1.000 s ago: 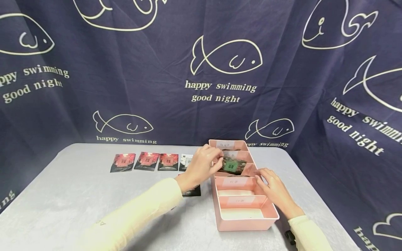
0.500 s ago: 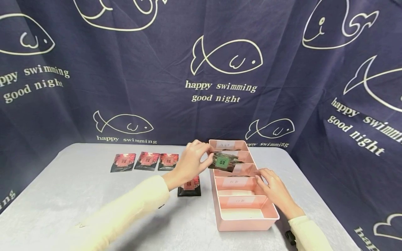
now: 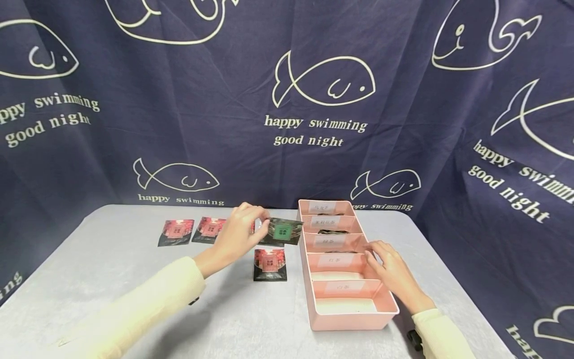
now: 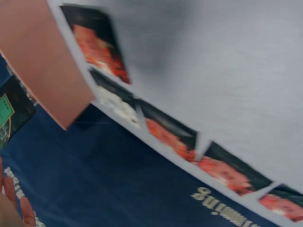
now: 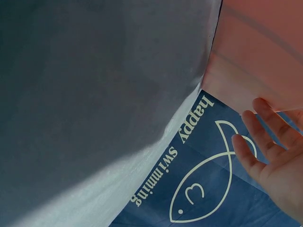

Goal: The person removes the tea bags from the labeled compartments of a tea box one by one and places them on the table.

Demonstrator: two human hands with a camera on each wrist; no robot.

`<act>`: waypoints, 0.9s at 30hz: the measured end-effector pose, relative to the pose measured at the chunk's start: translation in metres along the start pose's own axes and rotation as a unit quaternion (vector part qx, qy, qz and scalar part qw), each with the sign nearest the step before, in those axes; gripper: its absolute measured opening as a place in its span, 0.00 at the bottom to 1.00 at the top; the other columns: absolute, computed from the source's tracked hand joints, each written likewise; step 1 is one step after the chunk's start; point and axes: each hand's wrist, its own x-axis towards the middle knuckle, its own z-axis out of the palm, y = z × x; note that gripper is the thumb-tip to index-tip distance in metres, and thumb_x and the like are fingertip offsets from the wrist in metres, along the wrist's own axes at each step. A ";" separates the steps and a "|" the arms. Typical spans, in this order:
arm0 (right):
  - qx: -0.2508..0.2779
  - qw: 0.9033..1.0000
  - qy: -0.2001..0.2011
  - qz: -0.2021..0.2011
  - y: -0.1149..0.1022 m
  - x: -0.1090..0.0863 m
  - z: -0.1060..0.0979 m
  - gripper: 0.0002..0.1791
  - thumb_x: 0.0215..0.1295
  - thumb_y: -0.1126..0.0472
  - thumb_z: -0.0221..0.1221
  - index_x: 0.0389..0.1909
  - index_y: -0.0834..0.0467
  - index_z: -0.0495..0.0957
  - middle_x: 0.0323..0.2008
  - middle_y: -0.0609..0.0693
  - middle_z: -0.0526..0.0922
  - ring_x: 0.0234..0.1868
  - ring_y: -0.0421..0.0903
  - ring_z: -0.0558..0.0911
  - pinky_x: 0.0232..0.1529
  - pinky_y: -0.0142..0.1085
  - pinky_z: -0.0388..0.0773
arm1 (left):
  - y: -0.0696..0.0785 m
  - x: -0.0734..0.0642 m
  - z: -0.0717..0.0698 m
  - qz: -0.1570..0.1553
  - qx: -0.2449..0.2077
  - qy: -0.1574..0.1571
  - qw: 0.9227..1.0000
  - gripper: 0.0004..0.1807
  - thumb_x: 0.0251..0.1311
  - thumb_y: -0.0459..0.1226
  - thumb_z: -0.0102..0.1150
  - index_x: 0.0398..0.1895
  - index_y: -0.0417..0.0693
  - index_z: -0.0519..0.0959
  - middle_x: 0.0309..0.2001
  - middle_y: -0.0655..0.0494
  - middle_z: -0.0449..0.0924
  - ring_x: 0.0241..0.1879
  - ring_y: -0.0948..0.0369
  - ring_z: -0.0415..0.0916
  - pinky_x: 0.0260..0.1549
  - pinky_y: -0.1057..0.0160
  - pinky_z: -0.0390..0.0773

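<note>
My left hand (image 3: 242, 229) pinches a dark tea sachet with a green label (image 3: 281, 231) by its left edge, just left of the pink divided box (image 3: 350, 321). The held sachet overlaps a white-patterned sachet (image 4: 116, 104), which shows better in the left wrist view. Below it on the table lies a red-and-black tea sachet (image 3: 270, 264). My right hand (image 3: 396, 274) rests at the box's right rim, thumb over the inner side. In the right wrist view the relaxed fingers (image 5: 253, 123) lie against the box's outer wall.
Red-and-black sachets (image 3: 176, 232) form a row at the back left of the grey table (image 3: 112, 279), one partly behind my left hand. Paper labels (image 3: 329, 220) mark the box's compartments; dark sachets (image 3: 333, 232) show in the rear ones. A dark blue fish-print curtain (image 3: 251, 174) hangs behind.
My left hand has lifted the green-labelled sachet out over the box and carried it left, clear of the rim. The front red-and-black sachet is now fully uncovered. My right hand has stayed put.
</note>
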 end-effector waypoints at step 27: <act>0.001 1.000 0.000 0.002 0.000 0.000 -0.001 0.08 0.62 0.62 0.53 0.38 0.61 0.78 0.36 0.51 0.79 0.41 0.49 0.76 0.45 0.44 0.69 | -0.056 -0.067 -0.043 -0.075 0.037 -0.108 0.991 0.03 0.54 0.36 0.59 0.31 0.52 0.75 0.29 0.62 0.78 0.35 0.61 0.72 0.38 0.56 0.70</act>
